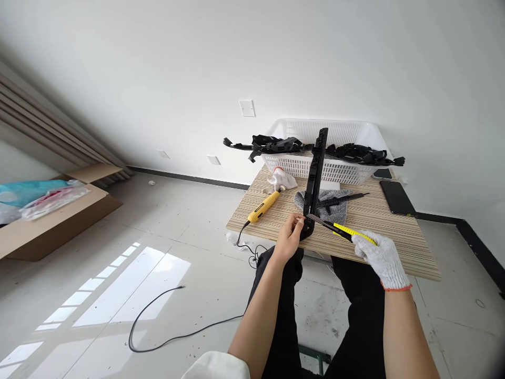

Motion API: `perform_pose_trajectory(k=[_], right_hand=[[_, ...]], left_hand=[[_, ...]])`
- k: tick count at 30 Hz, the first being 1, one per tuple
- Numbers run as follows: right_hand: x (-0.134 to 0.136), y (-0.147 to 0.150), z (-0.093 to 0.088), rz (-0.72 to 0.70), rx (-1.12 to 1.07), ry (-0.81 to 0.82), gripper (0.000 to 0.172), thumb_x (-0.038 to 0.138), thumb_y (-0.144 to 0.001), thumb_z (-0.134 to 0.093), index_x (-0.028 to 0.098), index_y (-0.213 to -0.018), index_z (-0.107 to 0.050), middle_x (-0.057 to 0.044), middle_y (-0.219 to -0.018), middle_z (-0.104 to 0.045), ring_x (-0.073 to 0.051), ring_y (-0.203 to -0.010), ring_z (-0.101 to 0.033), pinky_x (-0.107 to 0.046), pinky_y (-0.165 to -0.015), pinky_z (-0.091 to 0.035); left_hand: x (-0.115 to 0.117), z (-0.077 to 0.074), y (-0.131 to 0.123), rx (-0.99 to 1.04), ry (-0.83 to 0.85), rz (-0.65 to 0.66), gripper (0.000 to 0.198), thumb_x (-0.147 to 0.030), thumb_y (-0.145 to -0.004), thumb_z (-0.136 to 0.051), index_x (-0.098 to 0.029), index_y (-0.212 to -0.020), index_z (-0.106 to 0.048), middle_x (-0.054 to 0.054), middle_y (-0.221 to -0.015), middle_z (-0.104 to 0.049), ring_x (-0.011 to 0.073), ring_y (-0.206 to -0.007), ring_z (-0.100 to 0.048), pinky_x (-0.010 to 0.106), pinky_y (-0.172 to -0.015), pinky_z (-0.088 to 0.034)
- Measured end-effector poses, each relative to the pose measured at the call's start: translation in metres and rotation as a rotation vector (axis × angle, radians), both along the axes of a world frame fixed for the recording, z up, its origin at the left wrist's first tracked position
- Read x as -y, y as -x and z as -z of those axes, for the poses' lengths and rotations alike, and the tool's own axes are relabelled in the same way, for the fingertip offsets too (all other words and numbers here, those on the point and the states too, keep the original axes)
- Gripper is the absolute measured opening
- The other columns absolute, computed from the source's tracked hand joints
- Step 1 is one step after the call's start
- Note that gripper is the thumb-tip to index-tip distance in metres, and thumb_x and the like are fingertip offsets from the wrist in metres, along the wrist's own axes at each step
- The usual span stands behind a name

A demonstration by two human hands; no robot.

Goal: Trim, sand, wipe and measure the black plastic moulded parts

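My bare left hand point(291, 235) is closed around the lower end of a long black plastic part point(316, 176), which stands nearly upright over the wooden table point(394, 231). My right hand point(382, 258), in a white knit glove, grips a yellow utility knife point(347, 231). The knife's extended blade touches the black part near its lower end, just right of my left fingers.
A white basket point(335, 158) with several black plastic parts sits at the table's far edge. A yellow corded tool point(263, 207), a spare white glove point(282, 179), a grey cloth point(335, 205) and a dark phone point(396, 197) lie on the table. A cardboard box point(51, 216) stands at left.
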State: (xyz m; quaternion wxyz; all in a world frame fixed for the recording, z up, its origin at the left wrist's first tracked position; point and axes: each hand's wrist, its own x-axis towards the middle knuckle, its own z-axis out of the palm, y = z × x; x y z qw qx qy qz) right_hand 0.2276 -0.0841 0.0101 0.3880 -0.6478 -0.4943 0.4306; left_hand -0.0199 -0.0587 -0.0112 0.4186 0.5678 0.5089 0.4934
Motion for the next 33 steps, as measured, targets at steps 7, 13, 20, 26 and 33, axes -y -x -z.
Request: perform_pose_trajectory(k=[7,13,20,26,33], right_hand=[[0.000,0.001,0.002,0.011,0.053,-0.036,0.036,0.054,-0.077,-0.067,0.018,-0.079,-0.072,0.002,-0.052,-0.052,-0.011,-0.049,-0.040,-0.025,-0.045,-0.032],[-0.001,-0.001,0.006,0.027,0.054,-0.028,0.044,0.056,-0.076,-0.070,0.016,-0.095,-0.075,0.000,-0.054,-0.057,-0.013,-0.051,-0.048,-0.025,-0.046,-0.035],[-0.001,0.001,0.006,0.053,0.093,-0.039,0.050,0.059,-0.074,-0.071,0.016,-0.099,-0.076,-0.002,-0.057,-0.061,-0.017,-0.056,-0.055,-0.028,-0.052,-0.042],[-0.002,0.006,0.002,0.061,0.240,-0.090,0.047,0.062,-0.079,-0.066,0.019,-0.094,-0.076,-0.003,-0.060,-0.067,-0.018,-0.053,-0.058,-0.030,-0.055,-0.043],[-0.004,0.007,0.004,0.094,0.289,-0.116,0.047,0.064,-0.080,-0.064,0.021,-0.094,-0.077,-0.004,-0.063,-0.070,-0.022,-0.062,-0.067,-0.031,-0.062,-0.046]], left_hand=[[0.001,0.000,-0.002,-0.012,-0.032,-0.005,0.027,-0.045,-0.099,-0.044,-0.022,-0.103,-0.059,0.002,-0.086,-0.058,0.0175,-0.083,-0.058,0.030,-0.079,-0.043],[-0.001,0.008,-0.002,-0.041,-0.083,-0.122,0.028,-0.041,-0.097,-0.050,-0.021,-0.117,-0.050,0.011,-0.118,-0.052,0.0215,-0.114,-0.053,0.035,-0.094,-0.045],[-0.002,0.009,-0.003,-0.116,-0.108,-0.083,0.045,-0.042,-0.090,-0.063,-0.022,-0.126,-0.045,0.012,-0.131,-0.053,0.0249,-0.131,-0.048,0.039,-0.106,-0.040],[-0.003,0.012,-0.008,-0.287,-0.142,-0.080,0.041,-0.031,-0.091,-0.060,-0.022,-0.129,-0.045,0.013,-0.126,-0.052,0.0262,-0.125,-0.052,0.044,-0.107,-0.041],[0.012,-0.016,-0.013,-0.253,-0.232,-0.142,0.039,-0.032,-0.094,-0.053,-0.024,-0.132,-0.046,0.015,-0.141,-0.042,0.0301,-0.142,-0.034,0.053,-0.116,-0.030]])
